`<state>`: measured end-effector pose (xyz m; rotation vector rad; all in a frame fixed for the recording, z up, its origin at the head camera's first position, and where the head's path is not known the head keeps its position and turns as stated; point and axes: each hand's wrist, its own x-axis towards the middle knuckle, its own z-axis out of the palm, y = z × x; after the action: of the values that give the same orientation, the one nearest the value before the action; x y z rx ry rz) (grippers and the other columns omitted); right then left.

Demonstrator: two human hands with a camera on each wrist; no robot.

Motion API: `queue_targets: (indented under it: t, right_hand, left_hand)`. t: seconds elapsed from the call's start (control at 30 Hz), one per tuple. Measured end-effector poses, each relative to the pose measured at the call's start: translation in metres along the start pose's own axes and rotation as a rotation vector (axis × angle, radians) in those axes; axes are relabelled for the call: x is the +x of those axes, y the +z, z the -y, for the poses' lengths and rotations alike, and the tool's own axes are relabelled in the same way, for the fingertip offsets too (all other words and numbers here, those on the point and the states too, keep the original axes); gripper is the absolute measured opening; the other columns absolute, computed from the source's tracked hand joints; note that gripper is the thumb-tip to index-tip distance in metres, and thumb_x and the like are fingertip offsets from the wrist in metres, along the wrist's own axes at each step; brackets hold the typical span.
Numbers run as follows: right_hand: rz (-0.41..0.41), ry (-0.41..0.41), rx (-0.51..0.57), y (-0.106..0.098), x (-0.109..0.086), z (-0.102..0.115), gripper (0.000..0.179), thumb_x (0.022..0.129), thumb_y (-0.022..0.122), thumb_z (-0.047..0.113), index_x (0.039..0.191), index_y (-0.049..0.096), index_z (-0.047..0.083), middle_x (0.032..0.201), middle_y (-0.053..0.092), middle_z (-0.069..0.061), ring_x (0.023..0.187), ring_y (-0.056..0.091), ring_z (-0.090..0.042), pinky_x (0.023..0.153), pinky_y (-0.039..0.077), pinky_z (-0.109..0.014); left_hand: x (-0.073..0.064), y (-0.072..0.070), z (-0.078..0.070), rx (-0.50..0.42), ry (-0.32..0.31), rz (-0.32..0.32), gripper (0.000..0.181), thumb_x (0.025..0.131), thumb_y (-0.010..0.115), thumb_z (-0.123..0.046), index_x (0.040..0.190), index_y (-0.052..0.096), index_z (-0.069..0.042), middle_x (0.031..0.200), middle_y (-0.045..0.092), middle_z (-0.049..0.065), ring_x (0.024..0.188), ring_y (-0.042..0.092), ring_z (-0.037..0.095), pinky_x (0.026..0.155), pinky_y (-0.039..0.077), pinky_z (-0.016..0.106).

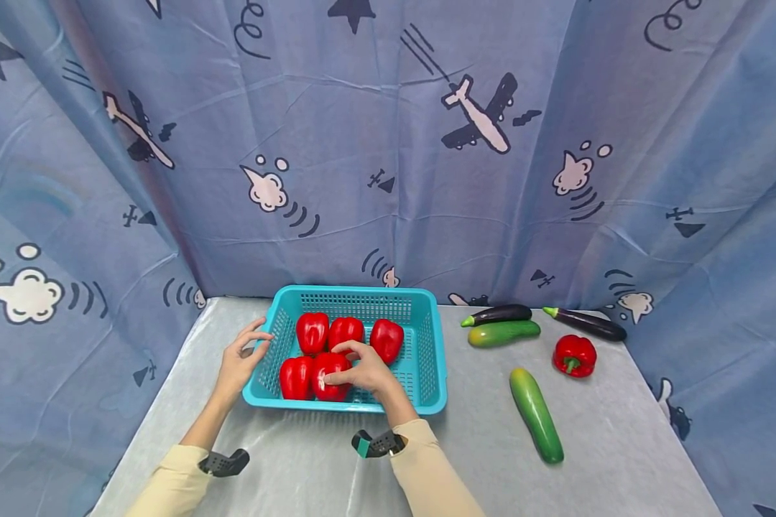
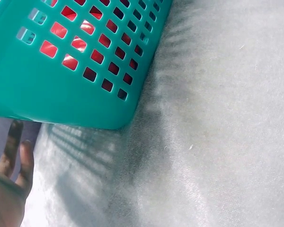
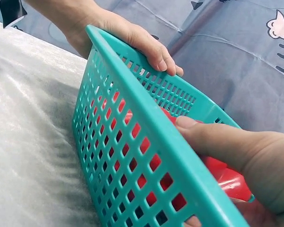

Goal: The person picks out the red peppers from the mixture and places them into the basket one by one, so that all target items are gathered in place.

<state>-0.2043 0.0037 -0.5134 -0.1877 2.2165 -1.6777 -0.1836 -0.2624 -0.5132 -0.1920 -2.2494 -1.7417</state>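
A turquoise perforated plastic basket (image 1: 297, 406) stands on the table with several red bell peppers (image 1: 312, 332) inside. My right hand (image 1: 370, 372) reaches over its front rim and grips the front-middle bell pepper (image 1: 321, 365) between thumb and fingers. That pepper is partly hidden by the hand, and red shows behind the thumb (image 3: 217, 139) in the right wrist view. At the basket's left side, my left hand (image 1: 236, 365) holds the rim, its fingers (image 3: 154, 49) bent over the edge. Two fingers (image 2: 12, 146) show past the basket's end in the left wrist view.
Right of the basket lie a dark eggplant (image 1: 504, 314) with a cucumber (image 1: 504, 333) against it, another eggplant (image 1: 591, 324), a red bell pepper (image 1: 575, 355) and a cucumber (image 1: 535, 415). A blue patterned curtain (image 1: 362, 179) hangs behind the grey table (image 1: 297, 459).
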Motion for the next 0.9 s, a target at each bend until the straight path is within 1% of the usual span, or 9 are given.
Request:
queue_targets:
  t: [0.13, 0.2, 0.27, 0.33, 0.4, 0.47, 0.67, 0.7, 0.9]
  right_hand:
    - [0.002, 0.015, 0.000, -0.0006, -0.0011, -0.0001, 0.054, 0.073, 0.092, 0.014, 0.122, 0.068, 0.012, 0.117, 0.056, -0.010, 0.114, 0.050, -0.035, 0.075, 0.059, -0.044]
    - [0.000, 0.024, 0.001, -0.0012, -0.0017, 0.0004, 0.055, 0.073, 0.092, 0.013, 0.122, 0.068, 0.011, 0.115, 0.057, -0.010, 0.113, 0.051, -0.034, 0.074, 0.059, -0.043]
    - [-0.005, 0.029, -0.003, -0.0018, -0.0019, 0.0001, 0.055, 0.072, 0.092, 0.012, 0.122, 0.067, 0.010, 0.113, 0.057, -0.010, 0.111, 0.051, -0.034, 0.074, 0.059, -0.043]
    - [-0.010, 0.034, -0.007, -0.0023, -0.0023, 0.0001, 0.056, 0.072, 0.092, 0.010, 0.122, 0.067, 0.009, 0.111, 0.057, -0.010, 0.110, 0.052, -0.033, 0.073, 0.059, -0.042]
    - [-0.014, 0.040, -0.015, -0.0023, -0.0022, -0.0001, 0.057, 0.071, 0.093, 0.010, 0.121, 0.067, 0.008, 0.110, 0.056, -0.011, 0.108, 0.052, -0.033, 0.072, 0.059, -0.042]
    - [-0.015, 0.047, -0.021, -0.0022, -0.0018, -0.0007, 0.057, 0.071, 0.093, 0.010, 0.121, 0.066, 0.008, 0.109, 0.056, -0.012, 0.107, 0.052, -0.033, 0.072, 0.059, -0.043]
    - [-0.018, 0.059, -0.033, -0.0015, -0.0005, -0.0012, 0.056, 0.072, 0.092, 0.009, 0.121, 0.065, 0.009, 0.108, 0.056, -0.014, 0.103, 0.053, -0.031, 0.071, 0.059, -0.042]
    - [-0.018, 0.060, -0.035, -0.0015, -0.0004, -0.0014, 0.056, 0.072, 0.092, 0.009, 0.121, 0.065, 0.009, 0.108, 0.056, -0.015, 0.102, 0.053, -0.031, 0.070, 0.059, -0.041]
    - [-0.014, 0.053, -0.042, -0.0016, -0.0008, -0.0021, 0.055, 0.073, 0.091, 0.006, 0.121, 0.065, 0.007, 0.105, 0.057, -0.015, 0.099, 0.054, -0.030, 0.070, 0.059, -0.040]
  left_hand:
    - [-0.0001, -0.0003, -0.0011, -0.005, -0.005, 0.002, 0.016, 0.097, 0.062, 0.009, 0.110, 0.064, 0.018, 0.147, 0.042, 0.034, 0.138, 0.036, 0.049, 0.099, 0.040, 0.056]
    - [-0.0001, -0.0007, -0.0013, -0.007, -0.005, 0.002, 0.015, 0.097, 0.062, 0.008, 0.110, 0.065, 0.017, 0.147, 0.042, 0.034, 0.139, 0.036, 0.049, 0.100, 0.037, 0.060]
    - [-0.0001, -0.0009, -0.0016, -0.005, -0.009, 0.005, 0.015, 0.098, 0.062, 0.008, 0.110, 0.065, 0.016, 0.148, 0.042, 0.034, 0.139, 0.036, 0.048, 0.100, 0.041, 0.054]
    - [-0.0002, -0.0010, -0.0020, -0.003, -0.014, 0.006, 0.015, 0.098, 0.062, 0.007, 0.110, 0.065, 0.016, 0.148, 0.042, 0.033, 0.139, 0.037, 0.047, 0.098, 0.044, 0.041]
    - [-0.0002, -0.0010, -0.0025, -0.003, -0.017, 0.006, 0.015, 0.098, 0.062, 0.007, 0.110, 0.065, 0.016, 0.148, 0.042, 0.033, 0.139, 0.037, 0.047, 0.094, 0.045, 0.029]
    - [0.0000, -0.0008, -0.0032, -0.007, -0.017, 0.006, 0.015, 0.098, 0.062, 0.007, 0.110, 0.065, 0.016, 0.148, 0.042, 0.034, 0.138, 0.037, 0.048, 0.090, 0.045, 0.023]
    - [0.0004, -0.0005, -0.0044, -0.011, -0.028, 0.006, 0.016, 0.098, 0.061, 0.007, 0.110, 0.065, 0.016, 0.148, 0.041, 0.034, 0.137, 0.037, 0.049, 0.086, 0.047, 0.020]
    - [0.0007, -0.0007, -0.0017, -0.009, -0.023, 0.006, 0.016, 0.099, 0.061, 0.007, 0.110, 0.065, 0.016, 0.148, 0.041, 0.034, 0.137, 0.037, 0.049, 0.085, 0.047, 0.019]
    - [0.0005, -0.0006, -0.0002, -0.019, -0.013, 0.003, 0.015, 0.099, 0.061, 0.007, 0.110, 0.065, 0.016, 0.148, 0.042, 0.034, 0.136, 0.038, 0.050, 0.085, 0.047, 0.018]
